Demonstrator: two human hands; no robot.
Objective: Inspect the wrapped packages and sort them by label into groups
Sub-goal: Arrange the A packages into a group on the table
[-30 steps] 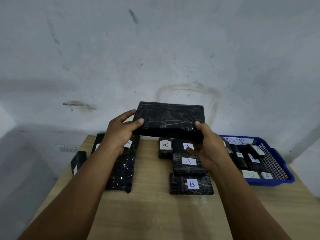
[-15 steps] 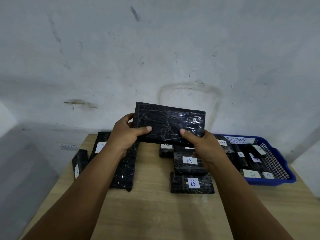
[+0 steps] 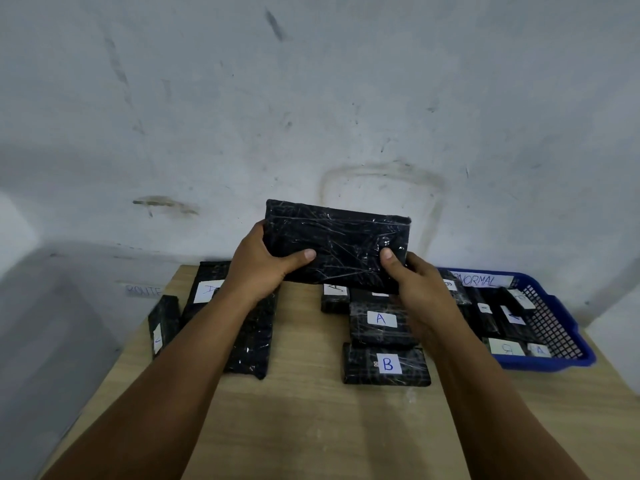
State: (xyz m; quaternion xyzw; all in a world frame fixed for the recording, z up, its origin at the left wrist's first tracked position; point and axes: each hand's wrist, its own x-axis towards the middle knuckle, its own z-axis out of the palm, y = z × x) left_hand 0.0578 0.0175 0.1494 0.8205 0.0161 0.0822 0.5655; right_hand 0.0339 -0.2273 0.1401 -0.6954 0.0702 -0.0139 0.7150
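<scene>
Between my left hand [image 3: 258,263] and right hand [image 3: 420,289] I grip the flat black film-wrapped package [image 3: 337,249], thumbs pressed on its near face, above the table [image 3: 311,410]. It looks stiff, light, slippery; I'd grasp the short ends.

Bare tabletop [image 3: 311,427] runs wide along the near edge, and a clear lane goes far between the long black package [image 3: 249,341] on the left and the stacked A package [image 3: 381,323] and B package [image 3: 386,365] right of centre. The blue basket [image 3: 554,327] blocks the right side; the wall [image 3: 311,116] closes the far edge.
</scene>
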